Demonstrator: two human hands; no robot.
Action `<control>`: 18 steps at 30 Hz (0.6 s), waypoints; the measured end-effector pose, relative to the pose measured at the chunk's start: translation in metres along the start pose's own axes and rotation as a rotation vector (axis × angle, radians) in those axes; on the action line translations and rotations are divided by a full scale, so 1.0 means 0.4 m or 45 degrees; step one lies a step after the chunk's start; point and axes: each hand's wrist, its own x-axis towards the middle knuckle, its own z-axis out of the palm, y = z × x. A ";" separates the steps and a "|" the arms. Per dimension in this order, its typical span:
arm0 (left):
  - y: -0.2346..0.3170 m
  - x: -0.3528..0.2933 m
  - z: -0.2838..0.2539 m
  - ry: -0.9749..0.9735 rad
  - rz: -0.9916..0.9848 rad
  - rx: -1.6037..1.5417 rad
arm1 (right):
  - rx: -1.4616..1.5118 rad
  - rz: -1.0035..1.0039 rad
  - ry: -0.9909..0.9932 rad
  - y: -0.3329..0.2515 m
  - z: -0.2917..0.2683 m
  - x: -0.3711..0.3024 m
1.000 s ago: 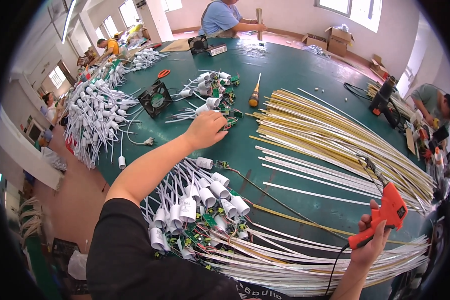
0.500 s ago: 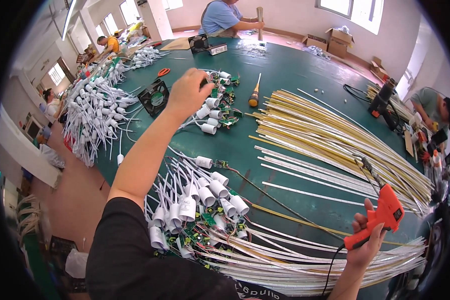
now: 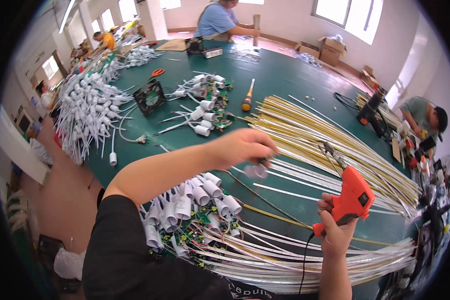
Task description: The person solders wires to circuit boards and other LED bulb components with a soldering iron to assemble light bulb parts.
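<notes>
My left hand is pinched, palm down, over the table's middle. From its fingertips hangs a blurred white cylindrical cap, with a dark bit pressed between the fingers. My right hand is wrapped round the handle of a red-orange soldering gun, whose metal tip points up and away to the left, above the strips. Below my left arm lies a heap of white caps with wires and small green circuit boards. Long white and yellow strips run rightward from that heap.
Beyond my left hand lie more caps with boards, a small black fan and a screwdriver. A strip bundle spreads at the right. Wired caps pile at the left edge. A heat gun stands far right. Other people work around.
My left hand has come back from the far caps toward the right, now carrying a white cap. My right hand has shifted left and slightly up with the soldering gun.
</notes>
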 end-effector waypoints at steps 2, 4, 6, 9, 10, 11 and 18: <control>-0.009 0.028 0.099 -0.071 0.001 -0.056 | -0.028 0.034 -0.072 0.008 0.030 0.003; -0.037 0.062 0.167 -0.215 -0.017 -0.122 | -0.130 -0.148 0.026 0.025 0.056 -0.005; -0.040 0.070 0.205 -0.255 -0.033 -0.096 | -0.173 -0.205 0.028 0.035 0.071 -0.012; -0.037 0.068 0.226 -0.298 -0.035 0.040 | -0.114 -0.136 0.011 0.041 0.080 -0.008; -0.036 0.059 0.224 -0.264 -0.004 0.159 | -0.126 -0.073 0.037 0.046 0.079 0.000; -0.054 0.056 0.213 -0.248 -0.022 0.070 | -0.151 -0.080 0.089 0.050 0.089 0.007; -0.039 0.057 0.209 -0.328 -0.200 -0.024 | -0.249 -0.090 0.023 0.056 0.045 0.020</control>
